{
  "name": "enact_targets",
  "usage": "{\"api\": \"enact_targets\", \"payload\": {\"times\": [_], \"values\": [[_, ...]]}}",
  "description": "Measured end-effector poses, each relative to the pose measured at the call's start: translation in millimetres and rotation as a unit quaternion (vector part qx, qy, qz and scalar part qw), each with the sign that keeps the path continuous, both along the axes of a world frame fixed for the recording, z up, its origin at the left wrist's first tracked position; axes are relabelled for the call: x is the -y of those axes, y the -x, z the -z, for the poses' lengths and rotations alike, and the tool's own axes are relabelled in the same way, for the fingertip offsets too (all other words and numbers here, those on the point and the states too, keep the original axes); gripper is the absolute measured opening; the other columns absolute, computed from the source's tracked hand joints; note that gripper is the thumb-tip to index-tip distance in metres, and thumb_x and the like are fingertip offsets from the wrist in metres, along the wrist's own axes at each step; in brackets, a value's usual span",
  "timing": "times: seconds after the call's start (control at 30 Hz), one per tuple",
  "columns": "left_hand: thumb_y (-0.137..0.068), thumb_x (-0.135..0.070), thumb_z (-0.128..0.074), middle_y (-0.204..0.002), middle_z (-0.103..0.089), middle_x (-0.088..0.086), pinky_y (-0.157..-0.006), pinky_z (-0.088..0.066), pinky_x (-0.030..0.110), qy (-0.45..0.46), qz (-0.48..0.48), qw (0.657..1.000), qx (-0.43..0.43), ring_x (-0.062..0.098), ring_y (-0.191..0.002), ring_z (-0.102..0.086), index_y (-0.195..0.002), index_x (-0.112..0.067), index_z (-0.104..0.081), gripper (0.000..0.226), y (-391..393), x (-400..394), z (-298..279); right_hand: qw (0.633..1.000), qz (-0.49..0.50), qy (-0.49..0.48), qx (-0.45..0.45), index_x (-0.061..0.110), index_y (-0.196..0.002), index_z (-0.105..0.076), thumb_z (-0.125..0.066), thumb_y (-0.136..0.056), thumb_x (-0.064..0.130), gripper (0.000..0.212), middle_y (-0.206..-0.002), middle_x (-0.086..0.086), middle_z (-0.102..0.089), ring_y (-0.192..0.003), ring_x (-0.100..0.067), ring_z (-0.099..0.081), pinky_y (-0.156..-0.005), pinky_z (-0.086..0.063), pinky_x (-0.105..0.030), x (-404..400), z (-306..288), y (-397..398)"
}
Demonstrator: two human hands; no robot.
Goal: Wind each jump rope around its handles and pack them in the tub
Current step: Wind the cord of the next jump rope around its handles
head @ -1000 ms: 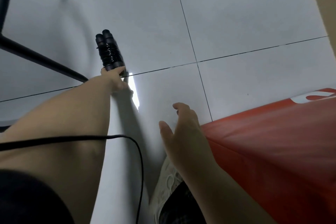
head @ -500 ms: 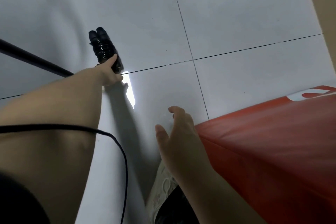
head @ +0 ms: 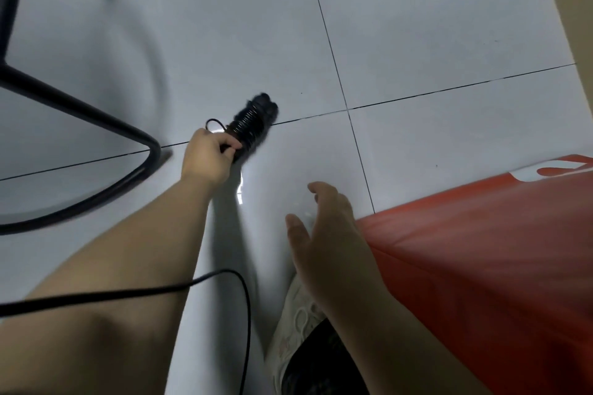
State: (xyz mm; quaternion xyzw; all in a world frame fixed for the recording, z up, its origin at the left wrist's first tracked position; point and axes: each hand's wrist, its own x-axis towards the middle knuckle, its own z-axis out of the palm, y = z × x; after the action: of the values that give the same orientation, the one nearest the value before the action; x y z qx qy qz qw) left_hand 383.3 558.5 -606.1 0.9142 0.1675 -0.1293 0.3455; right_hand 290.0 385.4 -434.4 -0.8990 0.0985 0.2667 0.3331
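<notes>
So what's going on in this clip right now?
A person is reaching over a white tiled floor. Their left hand grips the near end of a black jump rope already wound around its handles; a small loop of rope sticks up by the fingers. Whether the bundle is lifted off the floor is unclear, as it is blurred. The right hand is spread open and holds nothing, beside an orange-red surface. No tub can be made out for certain.
</notes>
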Motion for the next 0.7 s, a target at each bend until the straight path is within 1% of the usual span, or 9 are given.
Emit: {"api": "enact_targets", "payload": {"times": [0.1,0.2,0.27,0.3,0.33,0.4,0.47,0.57,0.7], "values": [[-0.085,-0.006,-0.061,-0.099,-0.052,0.006,-0.073,-0.032,0.015,0.048,-0.004,0.998,0.035,0.014,-0.086,-0.049,-0.090,-0.017,-0.074,0.017,26.2,15.7,-19.9,1.000,-0.014,0.008,0.025,0.018,-0.141,-0.032,-0.053,-0.095,0.024,0.050,-0.136,0.001,-0.039,-0.126,-0.013,-0.039,-0.099,-0.026,-0.015,6.4,-8.6,-0.8],[-0.082,0.000,-0.062,-0.092,-0.047,-0.002,-0.067,-0.032,0.003,0.104,-0.068,0.989,0.081,-0.003,-0.079,-0.048,-0.077,-0.021,-0.070,0.022,49.8,29.4,-60.9,0.998,-0.009,0.041,0.049,0.009,-0.137,-0.040,-0.053,-0.093,0.024,0.049,-0.130,-0.007,-0.046,-0.122,-0.020,-0.046,-0.097,-0.025,-0.015,3.3,-26.4,2.7],[-0.080,0.003,-0.064,-0.089,-0.046,-0.008,-0.069,-0.033,0.000,0.134,-0.097,0.979,0.118,-0.012,-0.080,-0.048,-0.069,-0.026,-0.065,0.031,64.2,35.1,-94.5,0.996,0.011,0.056,0.067,0.004,-0.131,-0.048,-0.047,-0.084,0.034,0.056,-0.122,-0.010,-0.053,-0.113,-0.025,-0.054,-0.094,-0.027,-0.015,1.5,-36.6,8.1],[-0.079,0.003,-0.065,-0.089,-0.046,-0.010,-0.071,-0.035,0.000,0.145,-0.104,0.975,0.134,-0.013,-0.081,-0.048,-0.067,-0.029,-0.062,0.035,70.7,36.7,-111.8,0.995,0.011,0.052,0.087,0.005,-0.131,-0.048,-0.044,-0.082,0.039,0.060,-0.122,-0.009,-0.054,-0.111,-0.024,-0.055,-0.092,-0.027,-0.012,1.3,-41.8,10.3],[-0.079,0.004,-0.066,-0.089,-0.046,-0.013,-0.073,-0.037,0.002,0.154,-0.107,0.971,0.148,-0.012,-0.083,-0.049,-0.066,-0.032,-0.060,0.039,77.2,38.0,-127.7,0.995,0.009,0.043,0.087,0.009,-0.135,-0.045,-0.042,-0.084,0.040,0.059,-0.127,-0.006,-0.051,-0.114,-0.020,-0.053,-0.091,-0.026,-0.011,1.4,-51.2,10.0],[-0.079,0.003,-0.068,-0.089,-0.046,-0.017,-0.077,-0.044,0.011,0.168,-0.105,0.965,0.171,-0.005,-0.086,-0.052,-0.063,-0.036,-0.058,0.044,88.6,40.0,-157.6,0.998,0.008,0.017,0.062,0.020,-0.144,-0.030,-0.047,-0.094,0.035,0.054,-0.140,0.004,-0.037,-0.124,-0.011,-0.043,-0.090,-0.025,-0.009,3.0,-73.4,8.7],[-0.078,0.001,-0.071,-0.090,-0.047,-0.020,-0.078,-0.046,0.014,0.170,-0.092,0.962,0.195,0.001,-0.087,-0.053,-0.064,-0.031,-0.057,0.037,96.2,41.9,-185.2,0.999,0.026,-0.005,0.048,0.028,-0.147,-0.019,-0.051,-0.095,0.035,0.061,-0.146,0.013,-0.026,-0.129,-0.004,-0.037,-0.091,-0.028,-0.011,6.6,-97.6,5.9],[-0.076,-0.002,-0.074,-0.091,-0.047,-0.018,-0.074,-0.042,0.008,0.162,-0.060,0.956,0.236,0.003,-0.087,-0.053,-0.070,-0.028,-0.050,0.036,101.2,45.7,-226.4,0.995,0.051,-0.034,0.082,0.033,-0.149,-0.007,-0.053,-0.093,0.040,0.072,-0.151,0.017,-0.018,-0.133,-0.002,-0.036,-0.097,-0.032,-0.017,6.4,-140.4,-0.3],[-0.072,0.004,-0.075,-0.087,-0.047,-0.014,-0.067,-0.037,0.006,0.156,0.001,0.940,0.302,-0.008,-0.086,-0.048,-0.070,-0.028,-0.041,0.047,98.1,52.8,-282.7,0.982,0.076,-0.038,0.169,0.036,-0.149,0.003,-0.052,-0.093,0.043,0.079,-0.152,0.019,-0.015,-0.130,-0.001,-0.039,-0.088,-0.032,-0.014,12.7,-204.3,-3.6]]}}
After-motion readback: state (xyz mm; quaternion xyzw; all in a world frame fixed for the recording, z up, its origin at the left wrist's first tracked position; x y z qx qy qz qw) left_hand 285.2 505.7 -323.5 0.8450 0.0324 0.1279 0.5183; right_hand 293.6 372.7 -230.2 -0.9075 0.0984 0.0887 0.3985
